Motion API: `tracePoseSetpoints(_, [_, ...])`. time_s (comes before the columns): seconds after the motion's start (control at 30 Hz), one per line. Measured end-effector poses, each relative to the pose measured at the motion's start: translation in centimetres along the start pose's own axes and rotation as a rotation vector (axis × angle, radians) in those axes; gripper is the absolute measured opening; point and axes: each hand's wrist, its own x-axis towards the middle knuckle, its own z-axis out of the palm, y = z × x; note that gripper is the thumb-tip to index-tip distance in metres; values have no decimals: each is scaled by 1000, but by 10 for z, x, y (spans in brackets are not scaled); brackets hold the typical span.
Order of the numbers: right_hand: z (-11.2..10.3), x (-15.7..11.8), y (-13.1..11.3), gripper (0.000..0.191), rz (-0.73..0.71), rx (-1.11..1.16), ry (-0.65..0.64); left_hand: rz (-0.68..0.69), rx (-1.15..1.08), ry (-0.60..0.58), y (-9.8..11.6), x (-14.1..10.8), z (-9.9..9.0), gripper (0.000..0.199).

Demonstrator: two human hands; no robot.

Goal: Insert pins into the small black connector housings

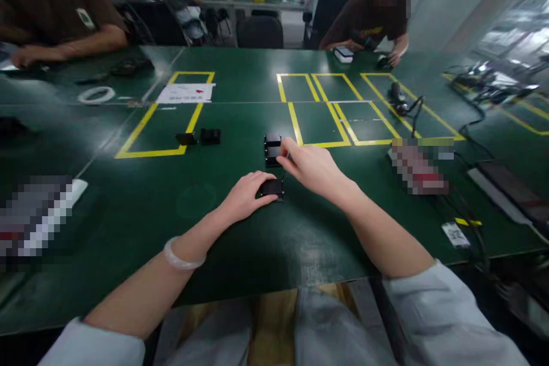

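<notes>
On the green table, my left hand point(249, 193) is closed around a small black block-shaped part point(271, 187), with fingers over its far edge and the thumb at the near side. My right hand point(309, 163) is in a pinch just above and to the right of that part. Below its fingertips a thin dark line reaches toward the part's right corner; what it belongs to is too small to make out. Directly beyond the held part, partly behind my right fingers, stands a group of black parts point(273, 151) of similar shape.
Two more black pieces, one upright and thin point(187, 138) and one blocky point(210, 136), lie to the left. Yellow tape outlines point(150, 154) mark the table. Cables and a blurred box point(418, 167) are at right, another box point(38, 211) at left. People sit across the table.
</notes>
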Motion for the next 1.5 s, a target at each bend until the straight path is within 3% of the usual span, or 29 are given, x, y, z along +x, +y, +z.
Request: tracePoseSetpoints(1.5, [-2, -3, 0, 24, -20, 42, 25, -18, -8, -6, 0, -1, -1, 38])
